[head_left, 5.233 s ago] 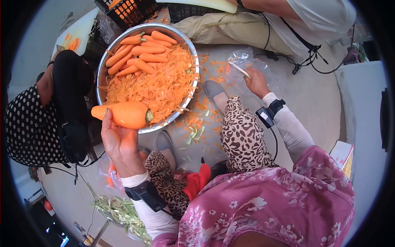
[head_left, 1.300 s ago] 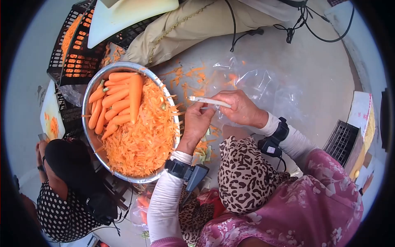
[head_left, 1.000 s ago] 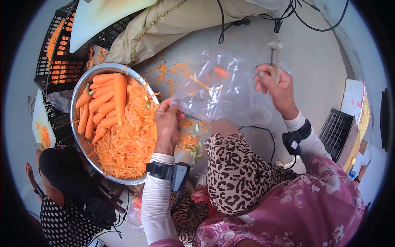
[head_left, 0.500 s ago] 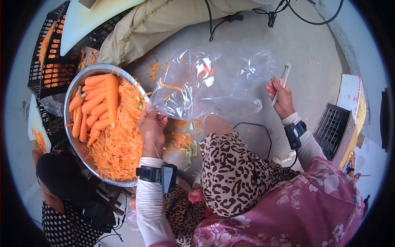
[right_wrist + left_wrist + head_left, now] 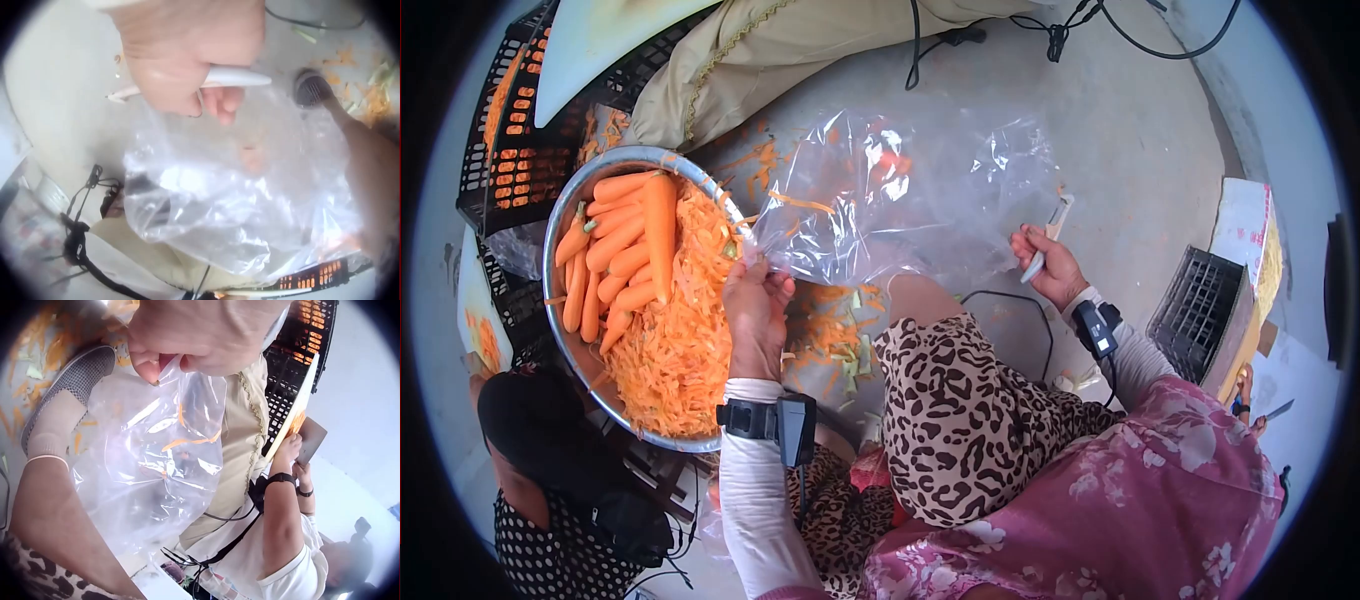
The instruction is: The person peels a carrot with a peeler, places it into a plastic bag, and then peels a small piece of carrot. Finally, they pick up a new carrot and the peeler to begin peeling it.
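Thin glossy plastic bag (image 5: 920, 200), smooth shiny metal basin (image 5: 628, 156)

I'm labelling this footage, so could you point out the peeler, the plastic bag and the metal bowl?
Peeler (image 5: 240, 77): right wrist view, on its pale handle.
Plastic bag (image 5: 925, 205): head view, on the middle of its clear film.
Metal bowl (image 5: 590, 370): head view, on its bare inner wall.

Left hand (image 5: 755, 318) pinching clear plastic bag (image 5: 930, 200), right hand (image 5: 1054, 270) gripping peeler (image 5: 1058, 214), metal bowl (image 5: 635, 154) of carrots (image 5: 662, 235) and peelings (image 5: 672, 372)
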Demonstrator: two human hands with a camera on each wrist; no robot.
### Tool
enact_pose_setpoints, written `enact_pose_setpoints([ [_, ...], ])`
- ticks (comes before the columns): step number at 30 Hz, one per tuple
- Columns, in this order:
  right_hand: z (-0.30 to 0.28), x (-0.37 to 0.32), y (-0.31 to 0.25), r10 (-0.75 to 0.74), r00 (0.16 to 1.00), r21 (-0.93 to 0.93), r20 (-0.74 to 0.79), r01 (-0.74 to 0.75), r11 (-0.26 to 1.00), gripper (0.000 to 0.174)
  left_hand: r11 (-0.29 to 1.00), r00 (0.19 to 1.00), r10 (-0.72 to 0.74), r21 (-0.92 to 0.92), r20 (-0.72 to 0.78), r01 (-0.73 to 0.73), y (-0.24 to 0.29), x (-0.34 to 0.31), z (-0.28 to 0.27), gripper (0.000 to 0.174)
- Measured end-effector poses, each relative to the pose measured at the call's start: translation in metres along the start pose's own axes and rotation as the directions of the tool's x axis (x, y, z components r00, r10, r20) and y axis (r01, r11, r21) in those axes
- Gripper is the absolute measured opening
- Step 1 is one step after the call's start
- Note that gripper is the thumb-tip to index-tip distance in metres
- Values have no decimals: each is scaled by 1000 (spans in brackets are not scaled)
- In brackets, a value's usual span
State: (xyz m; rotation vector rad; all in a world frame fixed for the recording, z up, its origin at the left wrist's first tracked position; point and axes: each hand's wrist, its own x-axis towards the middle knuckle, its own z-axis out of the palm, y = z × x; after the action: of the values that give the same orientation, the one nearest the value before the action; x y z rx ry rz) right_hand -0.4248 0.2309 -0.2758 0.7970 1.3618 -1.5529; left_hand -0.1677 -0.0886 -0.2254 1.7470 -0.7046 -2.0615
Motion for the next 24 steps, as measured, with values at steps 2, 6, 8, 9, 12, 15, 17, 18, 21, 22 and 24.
enact_pose_setpoints([
  [2,-5,-10,-2,-88,995,-382,39,96,919,12,1000,1000,-5,24,-11,5,0,2,-1,15],
  [6,-4,-1,-5,-216,930,-850,299,362,383,11,1000,1000,-9,4,29,9,-3,6,-7,16],
  [8,6,6,-12,-236,860,-857,452,492,155,10,1000,999,9,9,50,-9,-3,6,-7,16],
  [9,14,11,-18,-269,756,-797,597,597,-91,10,1000,999,12,6,45,-12,-3,6,-8,16],
  [12,21,45,-23,-281,601,-662,748,649,-375,10,999,999,24,44,45,-26,-4,4,-8,16],
  [15,46,49,-15,-315,577,-647,754,735,-202,13,996,998,35,84,43,-38,-4,5,-8,16],
  [17,75,42,-16,-316,587,-612,745,790,25,16,994,998,40,95,49,-44,-5,8,-10,16],
  [18,89,42,-21,-94,730,-716,677,683,146,18,995,998,42,93,45,-46,-6,9,-11,16],
  [21,57,121,-7,-120,539,-550,834,830,-91,23,991,998,55,117,38,-59,-7,8,-12,15],
  [22,65,120,-3,-237,116,-219,965,854,-473,24,991,998,59,119,38,-63,-8,7,-11,15],
  [24,62,108,-10,-339,346,-459,875,815,-354,24,991,998,56,118,35,-60,-8,7,-10,14],
])
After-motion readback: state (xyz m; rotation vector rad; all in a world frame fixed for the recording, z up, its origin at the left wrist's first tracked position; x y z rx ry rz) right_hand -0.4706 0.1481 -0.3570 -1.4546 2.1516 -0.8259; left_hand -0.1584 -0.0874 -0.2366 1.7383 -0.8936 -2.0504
